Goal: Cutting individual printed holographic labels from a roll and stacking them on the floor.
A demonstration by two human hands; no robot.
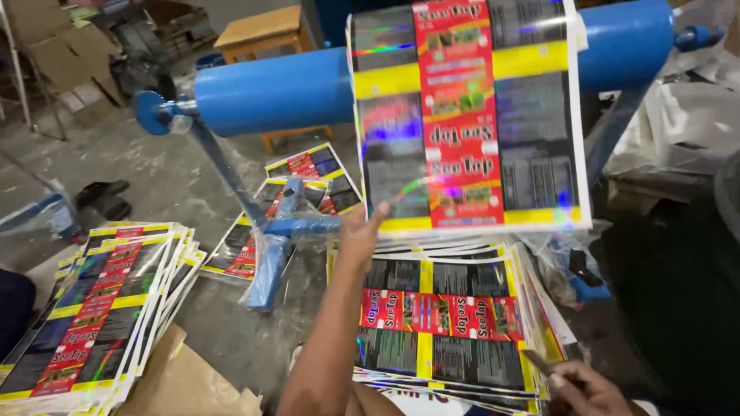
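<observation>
Left hand [361, 231], fingers apart, touches the glossy printed sheet [466, 115] hanging off the blue roller [270, 88]. Right hand [582, 389] pinches a thin blade, I think. Best keep the sheet taut and square over the floor stack [439, 323].

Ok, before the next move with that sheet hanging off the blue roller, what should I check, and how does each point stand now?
1. Left hand on the hanging printed sheet: fingertips touch its lower left edge; ok.
2. Full grip on that sheet: cannot tell, only the fingertips meet it.
3. Sheet draped over the blue roller: hangs slightly skewed; not ok.
4. Right hand: holds a thin tool over the stack's corner; what kind, cannot tell.
5. Stack of printed sheets under the roller: fanned, edges uneven; not ok.
</observation>
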